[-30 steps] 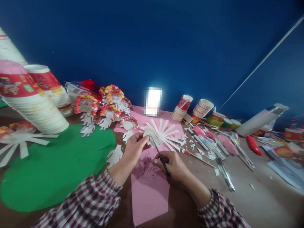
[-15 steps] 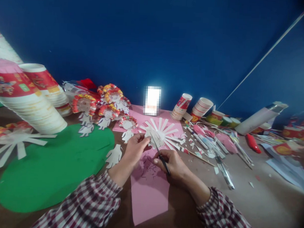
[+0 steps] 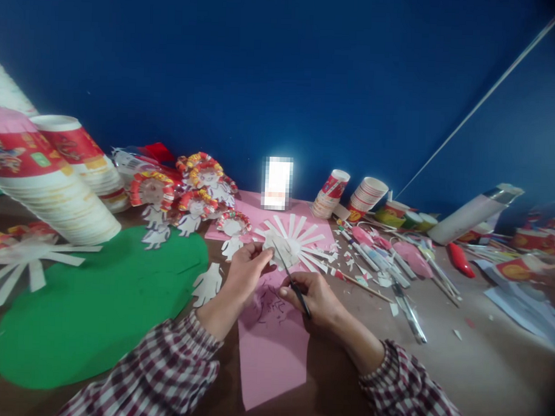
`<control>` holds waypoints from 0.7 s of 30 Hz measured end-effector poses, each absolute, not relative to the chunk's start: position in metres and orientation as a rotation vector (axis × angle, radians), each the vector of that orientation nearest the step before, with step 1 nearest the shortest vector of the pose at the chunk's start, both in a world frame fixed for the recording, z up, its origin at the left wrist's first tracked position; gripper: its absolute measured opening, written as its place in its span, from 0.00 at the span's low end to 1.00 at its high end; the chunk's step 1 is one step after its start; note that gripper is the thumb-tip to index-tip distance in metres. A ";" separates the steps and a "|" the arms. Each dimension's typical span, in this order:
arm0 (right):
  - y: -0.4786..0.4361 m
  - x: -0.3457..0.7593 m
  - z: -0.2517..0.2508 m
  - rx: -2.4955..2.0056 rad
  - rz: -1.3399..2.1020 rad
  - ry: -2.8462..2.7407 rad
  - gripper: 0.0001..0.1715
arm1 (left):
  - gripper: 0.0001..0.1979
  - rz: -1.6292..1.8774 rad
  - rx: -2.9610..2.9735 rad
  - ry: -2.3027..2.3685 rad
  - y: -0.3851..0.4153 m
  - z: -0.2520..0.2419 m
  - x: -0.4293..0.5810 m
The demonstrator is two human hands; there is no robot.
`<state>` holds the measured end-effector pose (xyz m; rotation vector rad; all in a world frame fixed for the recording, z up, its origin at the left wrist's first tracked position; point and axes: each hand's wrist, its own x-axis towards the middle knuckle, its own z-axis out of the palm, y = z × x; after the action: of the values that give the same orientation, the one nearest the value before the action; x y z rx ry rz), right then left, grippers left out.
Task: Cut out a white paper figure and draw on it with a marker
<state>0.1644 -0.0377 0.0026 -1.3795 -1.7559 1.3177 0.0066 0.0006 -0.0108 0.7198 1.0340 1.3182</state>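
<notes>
While our left hand is pinching a small pale paper piece between thumb and fingers, our right hand is gripping a slim dark-handled tool, its fingers curling closely round the handle. The tool's thin end is pointing away from us and to the left, lying across our view of the paper piece; whether it is touching the paper, we are not able to tell. The paper piece is sitting in the middle of our view, overlapping the hub of a white cut-out with spreading strips, and we are not making out whether the two are joined.

Below our hands, a pink sheet is lying on the brown table, carrying dark marks or scraps near its upper part. Just beside our left wrist, a white figure cut-out is resting near the edge of a green sheet. Beyond the green sheet, paper figures with red and yellow rings are clustering. To the far left, a tall stack of paper cups is leaning in our view. On the right, we are seeing markers lying among white scraps, with a red object resting farther off.
</notes>
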 end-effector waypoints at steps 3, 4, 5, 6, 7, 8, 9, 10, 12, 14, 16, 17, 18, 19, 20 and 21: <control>-0.038 0.165 0.001 -1.385 1.333 -1.737 0.22 | 0.13 1.316 0.714 1.034 0.000 -0.010 0.007; -0.038 0.165 0.000 -1.385 1.338 -1.732 0.22 | 0.13 1.316 0.710 1.034 0.000 -0.010 0.007; -0.037 0.165 -0.001 -1.383 1.341 -1.728 0.21 | 0.13 1.316 0.705 1.034 0.001 -0.010 0.007; -0.037 0.165 -0.002 -1.382 1.340 -1.726 0.21 | 0.13 1.315 0.702 1.033 0.001 -0.010 0.007; -0.037 0.165 -0.003 -1.380 1.338 -1.724 0.20 | 0.13 1.315 0.698 1.031 0.001 -0.009 0.007; -0.036 0.165 -0.004 -1.379 1.340 -1.719 0.20 | 0.13 1.314 0.697 1.027 0.001 -0.009 0.007; -0.036 0.165 -0.005 -1.378 1.347 -1.713 0.20 | 0.13 1.313 0.696 1.024 0.001 -0.009 0.007; -0.036 0.166 -0.006 -1.375 1.356 -1.708 0.19 | 0.13 1.311 0.695 1.023 0.001 -0.009 0.007; -0.036 0.166 -0.006 -1.366 1.374 -1.701 0.19 | 0.13 1.309 0.693 1.024 0.001 -0.008 0.008; -0.036 0.166 -0.006 -1.356 1.389 -1.696 0.19 | 0.13 1.309 0.690 1.022 0.000 -0.007 0.008; -0.036 0.166 -0.005 -1.345 1.395 -1.700 0.18 | 0.13 1.313 0.685 1.016 0.000 -0.007 0.009; -0.036 0.166 -0.004 -1.339 1.392 -1.705 0.18 | 0.13 1.315 0.681 1.015 0.000 -0.007 0.009; -0.036 0.166 -0.003 -1.334 1.388 -1.713 0.18 | 0.13 1.315 0.678 1.015 0.000 -0.007 0.009; -0.036 0.166 -0.002 -1.332 1.383 -1.722 0.18 | 0.13 1.314 0.676 1.016 0.000 -0.008 0.009; -0.036 0.166 -0.001 -1.337 1.377 -1.730 0.18 | 0.13 1.312 0.675 1.018 0.001 -0.008 0.009; -0.036 0.166 0.001 -1.347 1.372 -1.734 0.18 | 0.14 1.309 0.676 1.019 0.001 -0.008 0.009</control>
<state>0.1659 -0.0360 0.0005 -1.3465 -1.7336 1.3722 0.0088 0.0007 -0.0082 0.6761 1.0189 1.3091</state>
